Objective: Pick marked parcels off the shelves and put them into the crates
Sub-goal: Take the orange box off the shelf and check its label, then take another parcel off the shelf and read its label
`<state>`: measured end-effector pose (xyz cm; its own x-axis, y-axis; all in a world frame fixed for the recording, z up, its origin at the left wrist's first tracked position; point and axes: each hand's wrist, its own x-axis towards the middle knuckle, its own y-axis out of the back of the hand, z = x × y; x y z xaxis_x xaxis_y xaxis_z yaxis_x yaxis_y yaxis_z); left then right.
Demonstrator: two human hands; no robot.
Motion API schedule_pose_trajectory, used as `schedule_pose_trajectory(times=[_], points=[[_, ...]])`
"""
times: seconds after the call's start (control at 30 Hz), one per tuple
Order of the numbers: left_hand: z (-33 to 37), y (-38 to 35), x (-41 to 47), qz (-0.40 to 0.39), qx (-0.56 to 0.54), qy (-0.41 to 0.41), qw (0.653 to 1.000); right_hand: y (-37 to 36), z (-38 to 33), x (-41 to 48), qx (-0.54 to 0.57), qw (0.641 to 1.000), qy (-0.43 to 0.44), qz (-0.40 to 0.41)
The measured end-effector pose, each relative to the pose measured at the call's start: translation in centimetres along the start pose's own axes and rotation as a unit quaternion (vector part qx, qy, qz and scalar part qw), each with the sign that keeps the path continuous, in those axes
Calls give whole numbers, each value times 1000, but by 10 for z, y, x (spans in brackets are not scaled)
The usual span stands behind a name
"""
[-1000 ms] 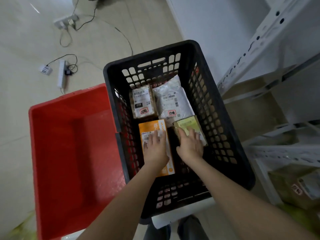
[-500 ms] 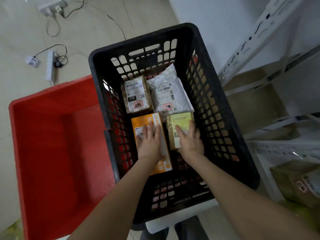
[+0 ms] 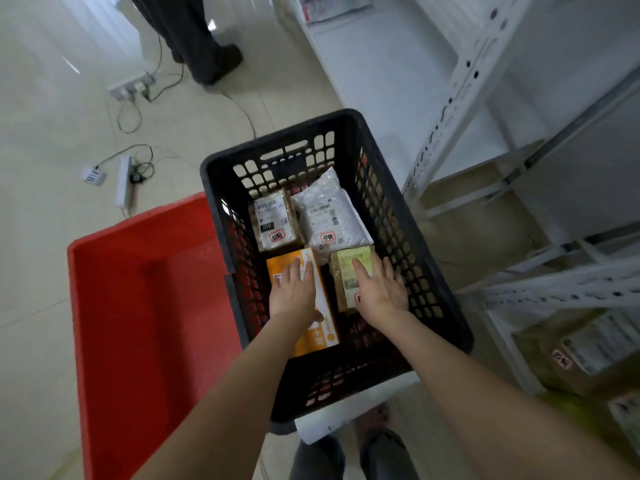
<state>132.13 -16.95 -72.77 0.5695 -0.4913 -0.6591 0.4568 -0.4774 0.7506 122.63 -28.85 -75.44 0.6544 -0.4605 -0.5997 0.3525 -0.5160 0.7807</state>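
**Mia:** What's the biggest thing here?

**Tom:** The white shelves [image 3: 460,98] on the right. Next come the red crate [image 3: 138,230] and the black crate [image 3: 346,123], side by side on the floor.

**Mia:** Where are the parcels?

**Tom:** Four lie in the black crate. The white bag [image 3: 329,216] and the brown packet [image 3: 273,220] are at the far end. The orange box [image 3: 318,337] and the small green box [image 3: 346,271] are nearer.

**Mia:** And the hands?

**Tom:** Both are flat, with straight fingers, and they grab nothing. The left hand [image 3: 294,292] rests on the orange box. The right hand [image 3: 381,292] rests on the green box.

**Mia:** What could go wrong?

**Tom:** A hard push might slide a box onto the soft bag and squash it or hide its sticker. And the cords [image 3: 138,161] on the floor could trip someone walking back to the shelves.
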Motion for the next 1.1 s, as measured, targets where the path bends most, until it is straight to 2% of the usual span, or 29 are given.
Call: schedule_pose_trajectory(times=[0.3, 0.57, 0.67, 0.87, 1.1], points=[[38, 75, -58, 94, 56, -147, 983, 72, 10, -95, 62, 990, -66, 112], [83, 109, -155, 146, 115, -300, 936, 81, 29, -233, 141, 943, -193, 230], [117, 114, -201, 176, 134, -368, 903, 79, 46, -296, 151, 917, -246, 276], [193, 108, -313, 230, 168, -501, 817, 69, 83, -428, 150, 860, -361, 328], [259, 91, -449, 284, 196, -578, 739, 49, 120, -594, 130, 801, -437, 388]])
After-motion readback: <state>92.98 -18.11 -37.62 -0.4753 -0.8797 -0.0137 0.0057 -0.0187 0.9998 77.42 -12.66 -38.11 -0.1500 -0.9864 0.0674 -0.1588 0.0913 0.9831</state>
